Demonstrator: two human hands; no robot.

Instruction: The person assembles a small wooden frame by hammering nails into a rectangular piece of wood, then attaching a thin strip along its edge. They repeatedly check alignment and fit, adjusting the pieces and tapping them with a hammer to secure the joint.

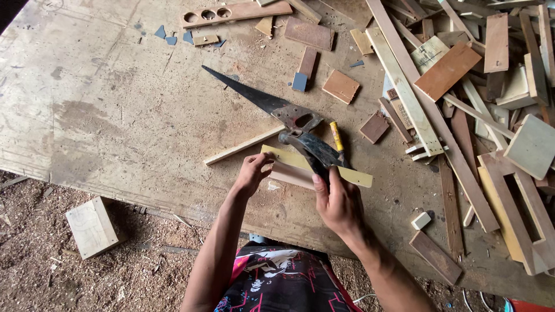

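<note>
Our right hand (338,202) was closed around the dark handle of a claw hammer (312,151), thumb laid up along it, with the hammer's head resting across the pale yellowish wood strip (352,175). Our left hand (250,173) pinched the left end of that strip with fingers curled over its edge, holding it against a second, pinkish piece of wood (292,175) lying just under it on the near side. Both pieces sat near the near edge of the plywood workbench (104,110).

Just beyond the hammer lay a handsaw (260,99), its dark blade pointing far and left, its rusty handle touching the hammer's head. A yellow-handled tool (336,136) lay just right of the saw handle; we could not tell its kind. A thin light batten (243,145) ran leftward from under the saw.

To the right a heap of wood offcuts (491,86) covered the bench. At the far edge lay a board with three round holes (234,12). On the sawdust floor to the near left stood a small wooden block (92,226).
</note>
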